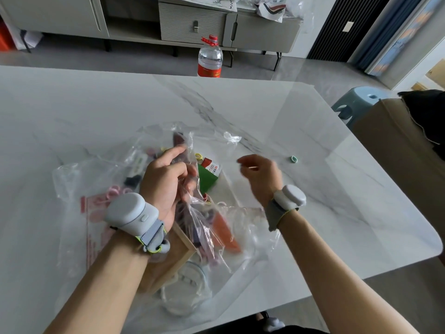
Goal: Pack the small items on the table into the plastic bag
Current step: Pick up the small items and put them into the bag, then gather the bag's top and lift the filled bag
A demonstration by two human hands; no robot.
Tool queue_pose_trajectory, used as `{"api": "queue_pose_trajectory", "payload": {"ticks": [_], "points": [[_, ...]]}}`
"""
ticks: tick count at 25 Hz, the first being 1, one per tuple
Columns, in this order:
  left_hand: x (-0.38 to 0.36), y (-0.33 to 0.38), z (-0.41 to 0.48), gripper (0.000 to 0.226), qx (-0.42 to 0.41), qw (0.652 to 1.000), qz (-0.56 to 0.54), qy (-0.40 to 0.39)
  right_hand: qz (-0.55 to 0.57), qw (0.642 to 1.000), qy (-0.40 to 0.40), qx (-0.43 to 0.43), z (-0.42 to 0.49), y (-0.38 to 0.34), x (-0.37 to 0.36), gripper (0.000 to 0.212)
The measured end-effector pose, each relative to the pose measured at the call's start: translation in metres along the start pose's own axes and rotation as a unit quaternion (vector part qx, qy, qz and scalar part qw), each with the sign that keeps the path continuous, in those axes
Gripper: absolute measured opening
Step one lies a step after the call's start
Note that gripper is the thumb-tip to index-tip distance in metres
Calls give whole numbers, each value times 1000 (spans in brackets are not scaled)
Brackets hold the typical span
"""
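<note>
A clear plastic bag (79, 189) lies crumpled on the white marble table (96, 112), holding pink rings, a green and red carton (208, 175), an orange piece and other small items. My left hand (166, 179) grips a fold of the bag at its mouth. My right hand (261, 175) hovers blurred just right of the bag, fingers curled; whether it holds anything I cannot tell. A small green ring (293, 159) lies alone on the table to the right of that hand.
A wooden frame (178, 259) and a round clear lid (190, 285) lie under the bag near the table's front edge. A water bottle (210, 57) stands beyond the far edge. A cardboard box (397, 150) and a blue stool (356, 98) stand at the right.
</note>
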State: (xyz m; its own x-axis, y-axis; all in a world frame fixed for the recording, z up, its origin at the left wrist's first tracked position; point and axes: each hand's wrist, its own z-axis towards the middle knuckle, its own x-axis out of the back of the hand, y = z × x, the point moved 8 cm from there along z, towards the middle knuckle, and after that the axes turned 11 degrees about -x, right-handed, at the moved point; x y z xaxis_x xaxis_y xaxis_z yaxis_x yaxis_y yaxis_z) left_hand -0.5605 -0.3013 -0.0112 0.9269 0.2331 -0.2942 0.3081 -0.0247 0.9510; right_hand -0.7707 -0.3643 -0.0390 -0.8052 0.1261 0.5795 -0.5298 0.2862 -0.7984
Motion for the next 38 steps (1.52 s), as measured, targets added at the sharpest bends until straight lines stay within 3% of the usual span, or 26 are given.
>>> {"api": "queue_pose_trajectory", "payload": {"ticks": [2, 4, 7, 13, 16, 19, 24, 31, 34, 36, 38], "points": [[-1, -4, -1, 60, 12, 1000, 1, -4, -89, 988, 120, -33, 29, 20, 43, 30], [-2, -5, -2, 60, 21, 1000, -5, -9, -175, 971, 140, -87, 55, 36, 70, 40], [-2, -5, -2, 59, 24, 1000, -11, -8, -272, 945, 102, -153, 82, 52, 90, 43], [-2, -5, -2, 59, 32, 999, -10, -9, -251, 963, 27, -95, 66, 32, 55, 12], [-2, -2, -3, 59, 22, 1000, -8, -9, -63, 988, -114, -87, 30, 6, 7, 9], [2, -1, -3, 59, 15, 1000, 4, -2, 63, 969, -235, -41, -2, -36, -37, 13], [5, -3, 1, 55, 2, 1000, 21, -8, 15, 975, -217, -51, -6, -37, -39, 21], [8, -1, -9, 51, -18, 990, 137, 5, -169, 956, -232, -57, -31, -28, -10, 21], [-1, 30, -6, 41, -71, 952, 298, 22, -220, 951, -211, -58, -33, -32, 15, 18], [-9, 57, 5, 43, -111, 890, 440, 40, -263, 940, -206, -75, -30, -29, 29, 21], [-32, 73, 19, 51, -129, 837, 531, 9, -321, 916, -224, -84, -32, -23, 40, 33]]}}
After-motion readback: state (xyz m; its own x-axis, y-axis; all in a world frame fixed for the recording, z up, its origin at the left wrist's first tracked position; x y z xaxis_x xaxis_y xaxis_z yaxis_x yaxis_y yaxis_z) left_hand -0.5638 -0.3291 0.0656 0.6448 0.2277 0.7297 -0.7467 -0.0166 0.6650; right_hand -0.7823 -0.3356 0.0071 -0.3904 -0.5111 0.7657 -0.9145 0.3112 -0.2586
